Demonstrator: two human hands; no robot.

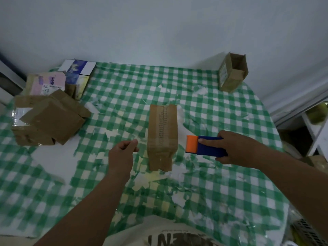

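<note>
The brown cardboard box (162, 135) is set lengthwise in the middle of the bench (213, 107), on a torn green-checked cloth. A strip of tape is seen along its top seam and down its near end, so the sealing is judged to be largely done. The lower edge of that near end looks ragged, and pressing it flat or laying a further strip may be what is left. The blue and orange tape dispenser (205, 145) is gripped by the right hand (230, 148), with the forefinger laid along its top; it is held just beside the box's right side, not touching it. The left hand (122, 153) is held near the box's left side with fingers curled and thumb against forefinger; whether clear tape is pinched there cannot be told. The box is kept well apart from every bench edge. Open cloth is left on both sides of it and in front, towards the near edge. A pile of brown boxes (51, 119) is stacked well apart at the left, and a small open box (232, 71) is stood at the far right corner by the wall (159, 23).
</note>
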